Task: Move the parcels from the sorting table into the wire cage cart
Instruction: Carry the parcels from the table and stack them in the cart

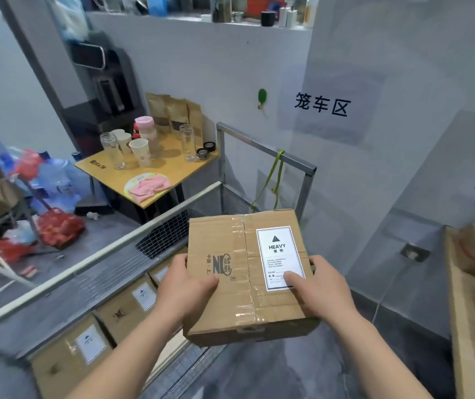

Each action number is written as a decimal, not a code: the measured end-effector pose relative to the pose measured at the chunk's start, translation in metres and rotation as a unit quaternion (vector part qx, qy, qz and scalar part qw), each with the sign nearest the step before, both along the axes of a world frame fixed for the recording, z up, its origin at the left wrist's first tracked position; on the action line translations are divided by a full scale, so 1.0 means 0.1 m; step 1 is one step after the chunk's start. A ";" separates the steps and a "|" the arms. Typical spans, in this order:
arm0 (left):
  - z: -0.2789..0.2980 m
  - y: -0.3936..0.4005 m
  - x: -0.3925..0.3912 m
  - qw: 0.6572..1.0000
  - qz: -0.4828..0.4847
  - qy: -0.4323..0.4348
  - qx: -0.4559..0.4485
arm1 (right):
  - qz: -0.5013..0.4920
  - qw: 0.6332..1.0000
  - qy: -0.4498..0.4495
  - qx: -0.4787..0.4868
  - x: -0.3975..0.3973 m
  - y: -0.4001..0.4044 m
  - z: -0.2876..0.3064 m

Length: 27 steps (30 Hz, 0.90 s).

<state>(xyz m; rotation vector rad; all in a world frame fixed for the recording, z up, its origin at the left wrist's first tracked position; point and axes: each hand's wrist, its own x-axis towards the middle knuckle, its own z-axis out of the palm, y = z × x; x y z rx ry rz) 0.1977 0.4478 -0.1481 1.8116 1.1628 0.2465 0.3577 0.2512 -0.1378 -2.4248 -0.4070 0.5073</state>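
We see even, fairly bright indoor light with only soft shadows. The centre is sharp, but the left and lower edges smear with blur, and straight lines bow towards the frame's edges.

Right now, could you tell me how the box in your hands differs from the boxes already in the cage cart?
The held box is gripped in the air by the left hand and right hand; the carted boxes rest in a row inside the cart. All are taped brown cardboard with white labels.
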 end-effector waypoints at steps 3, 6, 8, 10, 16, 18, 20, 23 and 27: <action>0.00 0.05 0.11 1.000 0.012 0.004 -0.010 | 0.015 1.000 0.001 -0.001 0.17 0.10 -0.03; -0.05 0.16 0.23 1.000 0.024 0.006 -0.017 | 0.022 1.000 0.012 0.005 0.33 0.26 -0.08; -0.10 0.27 0.32 0.999 0.033 0.001 -0.026 | 0.027 1.000 0.013 0.005 0.44 0.39 -0.11; -0.14 0.39 0.43 0.999 0.036 -0.002 -0.028 | 0.032 0.999 0.011 0.003 0.57 0.54 -0.15; -0.33 0.92 0.83 0.999 0.040 -0.005 -0.034 | 0.054 0.998 0.001 -0.016 1.01 1.10 -0.23; -0.37 1.09 0.96 0.998 0.044 0.002 -0.034 | 0.065 0.998 0.002 -0.022 1.17 1.31 -0.24; -0.39 1.26 1.09 0.998 0.049 0.002 -0.037 | 0.067 0.997 0.003 -0.025 1.31 1.51 -0.25; -0.42 1.51 1.25 0.998 0.045 0.002 -0.034 | 0.068 0.997 0.007 -0.023 1.48 1.77 -0.27; -0.42 1.73 1.40 0.998 0.056 0.000 -0.035 | 0.082 0.996 0.014 -0.021 1.68 2.04 -0.32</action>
